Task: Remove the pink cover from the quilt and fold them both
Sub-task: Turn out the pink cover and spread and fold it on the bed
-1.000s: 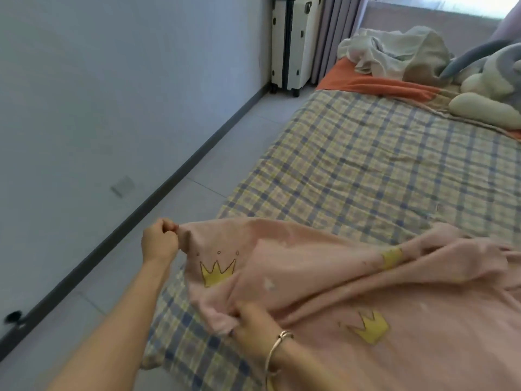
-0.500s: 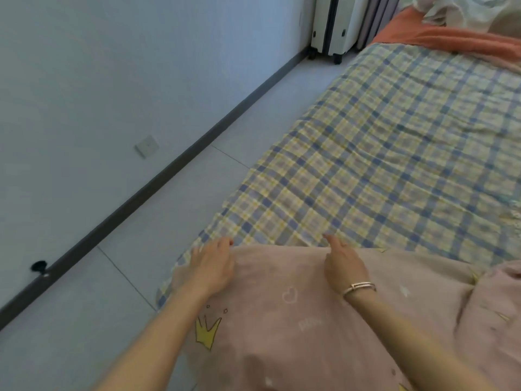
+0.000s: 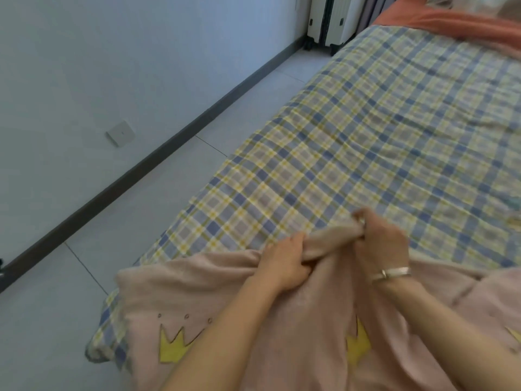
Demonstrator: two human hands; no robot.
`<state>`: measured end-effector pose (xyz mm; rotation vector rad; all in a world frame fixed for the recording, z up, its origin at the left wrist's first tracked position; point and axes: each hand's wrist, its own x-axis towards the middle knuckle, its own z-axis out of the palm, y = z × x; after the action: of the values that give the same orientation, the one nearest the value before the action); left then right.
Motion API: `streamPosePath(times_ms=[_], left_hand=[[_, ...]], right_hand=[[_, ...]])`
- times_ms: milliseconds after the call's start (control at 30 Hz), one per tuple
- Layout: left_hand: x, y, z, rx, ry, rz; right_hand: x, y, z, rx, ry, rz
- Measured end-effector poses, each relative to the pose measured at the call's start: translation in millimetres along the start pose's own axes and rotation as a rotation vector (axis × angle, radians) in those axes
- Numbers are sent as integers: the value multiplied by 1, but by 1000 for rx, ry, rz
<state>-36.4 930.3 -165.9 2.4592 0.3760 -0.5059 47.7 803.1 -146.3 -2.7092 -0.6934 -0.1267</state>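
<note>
1. Looking at a soft pink fabric cover printed with yellow crowns (image 3: 197,292), lying across the near end of a bed, right on top of a blue-and-yellow checked bedsheet (image 3: 366,136), near-left corner hanging just past the mattress edge
2. Treating that cover as the only bag-like thing here: honestly can't tell whether the quilt sits inside, too bunched and blurry to call
3. Got the left hand (image 3: 284,263) with fingers curled tight round a bunched ridge at the cover's far edge
4. Same deal with the right hand (image 3: 380,244), just beside the left, fingers and thumb clenched on that same ridge, pulled up a little off the sheet
5. Counting now: two hands, one thin silver bangle (image 3: 390,273) on the right wrist, two whole yellow crowns on the pink fabric plus a yellow sliver at the right edge
6. Also spotting one white hard-shell suitcase on wheels (image 3: 324,21) by the pale wall at the far end, one orange cloth (image 3: 451,21) across the head of the bed, and one square wall plate (image 3: 120,133) low down, above a dark skirting board and grey floor tiles
</note>
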Motion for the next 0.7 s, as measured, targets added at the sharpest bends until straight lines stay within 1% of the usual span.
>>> streamPosePath(times_ms=[33,67,100,133,167,200,233,267,300,333,367,400,433,467,500,567,633,700], left_hand=[[5,9,-6,-126,128,16],[9,15,-13,-216,273,18],[10,16,-20,-252,423,-11],[9,10,-26,-233,537,-73],[7,1,-29,-176,605,-151],[2,-12,-30,-70,606,-212],[-3,-25,-27,99,516,-250],[-10,-34,-22,287,369,-267],[-14,-38,-15,430,220,-261],[-18,-39,-9,509,97,-247],[-19,-34,-5,536,17,-230],[-18,-27,-3,530,-34,-205],[-14,-19,-2,512,-67,-177],[-9,-10,0,478,-97,-152],[-3,1,1,429,-122,-137],[6,23,9,315,-126,-130],[14,41,20,235,-38,-140],[18,51,31,229,53,-147]], right_hand=[[16,-6,-9,102,243,-44],[25,-11,-17,163,382,-91],[26,-13,-23,200,383,-141],[21,-11,-25,220,281,-182],[9,-3,-24,194,85,-199],[-7,9,-19,86,-191,-181],[-21,25,-15,-63,-492,-159],[-31,44,-10,-183,-723,-133],[-37,58,-8,-247,-860,-100],[-36,69,-7,-237,-865,-73],[-32,79,-8,-200,-783,-44],[-26,87,-9,-189,-651,-10],[-19,96,-7,-251,-519,-12],[-15,104,-5,-337,-442,-27],[-14,112,-3,-397,-439,-26],[-15,122,0,-410,-568,-6],[-21,130,0,-340,-688,-18],[-26,137,-2,-255,-725,-36]])
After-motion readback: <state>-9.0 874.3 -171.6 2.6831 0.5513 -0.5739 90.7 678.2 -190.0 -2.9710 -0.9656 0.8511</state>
